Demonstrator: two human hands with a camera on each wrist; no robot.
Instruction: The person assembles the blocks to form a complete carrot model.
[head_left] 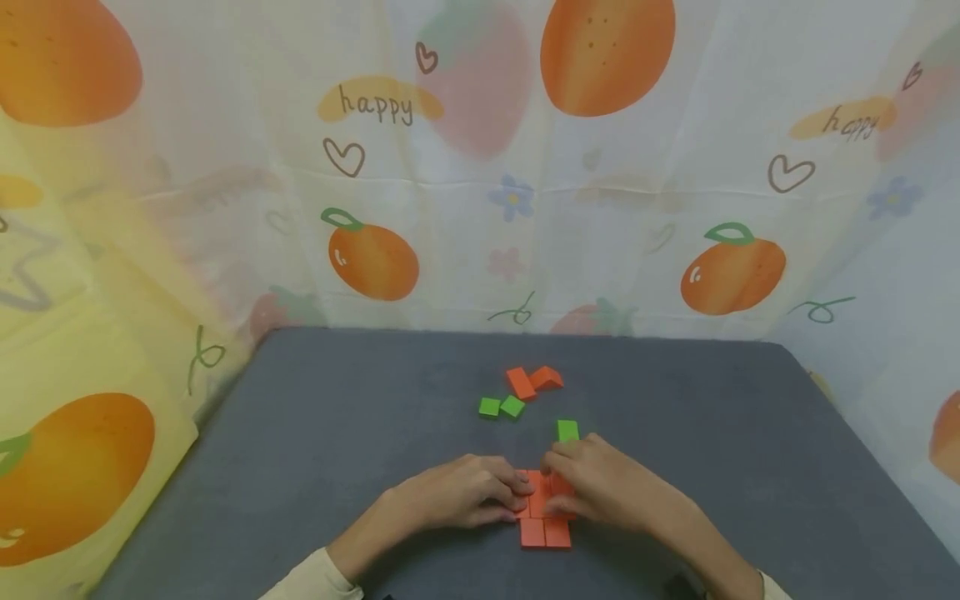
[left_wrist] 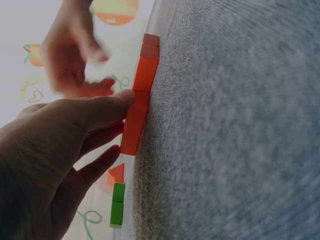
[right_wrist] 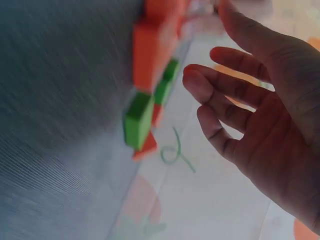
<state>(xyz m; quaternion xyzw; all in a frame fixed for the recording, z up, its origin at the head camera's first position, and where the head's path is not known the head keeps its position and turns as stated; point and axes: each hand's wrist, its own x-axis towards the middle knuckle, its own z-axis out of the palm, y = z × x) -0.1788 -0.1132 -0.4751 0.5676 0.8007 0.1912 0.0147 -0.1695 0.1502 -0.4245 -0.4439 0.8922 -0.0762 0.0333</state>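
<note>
Orange-red wooden blocks [head_left: 537, 500] lie side by side in a flat group on the dark table, with two shorter orange-red blocks [head_left: 532, 533] along the near side. My left hand [head_left: 465, 492] rests against the group's left side. In the left wrist view its thumb and fingertips touch an orange-red block [left_wrist: 134, 127], with the fingers fairly straight. Over the group's right side hovers my right hand [head_left: 611, 483]. The right wrist view shows its fingers loosely bent and apart, holding nothing. Just beyond that hand lies a green block [head_left: 567, 430], partly hidden in the head view.
Farther back on the table [head_left: 360, 400] are two small green blocks [head_left: 489, 407], an orange-red oblong block [head_left: 521, 384] and an orange-red peaked block [head_left: 547, 378]. A fruit-patterned cloth [head_left: 465, 275] hangs behind and along the sides.
</note>
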